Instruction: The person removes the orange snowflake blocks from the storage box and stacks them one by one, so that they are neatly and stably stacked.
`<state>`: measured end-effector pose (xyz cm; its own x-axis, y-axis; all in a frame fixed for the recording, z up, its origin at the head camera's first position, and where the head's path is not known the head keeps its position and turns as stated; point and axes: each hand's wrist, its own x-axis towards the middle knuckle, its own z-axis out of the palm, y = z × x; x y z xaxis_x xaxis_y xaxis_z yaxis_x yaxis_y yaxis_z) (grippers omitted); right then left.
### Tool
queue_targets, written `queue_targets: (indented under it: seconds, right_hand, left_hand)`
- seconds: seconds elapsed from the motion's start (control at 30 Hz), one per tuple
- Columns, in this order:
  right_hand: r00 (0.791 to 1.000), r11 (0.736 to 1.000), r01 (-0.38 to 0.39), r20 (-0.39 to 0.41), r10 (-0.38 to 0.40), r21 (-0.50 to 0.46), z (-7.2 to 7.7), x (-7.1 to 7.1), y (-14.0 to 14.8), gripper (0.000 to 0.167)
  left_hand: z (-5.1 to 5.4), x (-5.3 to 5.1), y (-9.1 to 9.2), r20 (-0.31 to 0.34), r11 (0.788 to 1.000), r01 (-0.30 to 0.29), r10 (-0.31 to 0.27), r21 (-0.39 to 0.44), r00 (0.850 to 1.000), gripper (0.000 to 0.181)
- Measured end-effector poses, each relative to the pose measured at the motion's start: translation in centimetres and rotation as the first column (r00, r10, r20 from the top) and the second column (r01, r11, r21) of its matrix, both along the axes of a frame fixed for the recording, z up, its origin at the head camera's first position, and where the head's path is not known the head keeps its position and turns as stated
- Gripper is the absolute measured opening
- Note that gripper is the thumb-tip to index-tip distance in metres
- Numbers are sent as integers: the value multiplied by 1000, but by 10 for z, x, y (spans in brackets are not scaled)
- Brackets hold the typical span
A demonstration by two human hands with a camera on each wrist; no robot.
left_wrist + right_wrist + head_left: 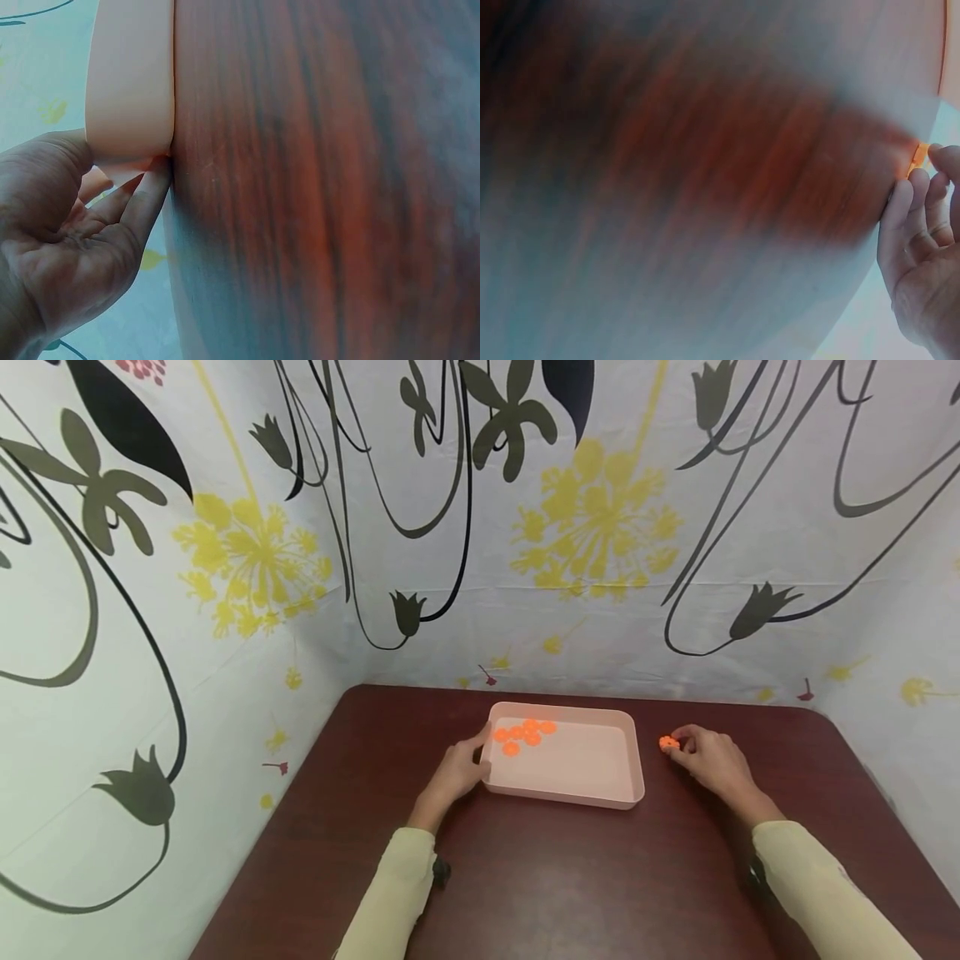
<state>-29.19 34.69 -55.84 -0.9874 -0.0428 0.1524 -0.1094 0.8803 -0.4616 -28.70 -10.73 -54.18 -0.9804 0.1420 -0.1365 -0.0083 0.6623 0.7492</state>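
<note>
A shallow pale pink tray (585,768) lies on the dark wooden table. Several small, flat orange pieces (511,748) with rounded outlines are spread over its left part. At the tray's left end, my left hand (456,770) grips the side; in the left wrist view, thumb and fingers close about the tray's corner (131,90). To the right of the tray, my right hand (714,762) pinches another small orange piece (668,742) between thumb and fingertips, at the tabletop. Only a sliver of this orange piece (919,157) shows in the right wrist view.
The dark reddish table (570,877) stretches toward me in front of the tray. Behind it and along the sides hangs a white cloth (450,635) with flower prints. Both forearms in pale sleeves (393,885) reach over the table.
</note>
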Motion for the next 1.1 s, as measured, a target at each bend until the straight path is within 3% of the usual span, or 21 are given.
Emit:
queue_targets:
  seconds: [0.5,0.77,1.1]
  right_hand:
    - [1000,1000,12,0,-12,24,-2,0,0,46]
    - [993,1000,23,-112,-23,5,7,1,-12,49]
    - [969,999,1,-247,-15,-55,24,-1,-57,45]
  left_hand:
    - [-1,1,0,-10,1000,6,-6,22,1000,82]
    - [-1,1,-2,-4,1000,1,-1,20,1000,81]
    - [1,1,-1,5,1000,6,-6,11,1000,81]
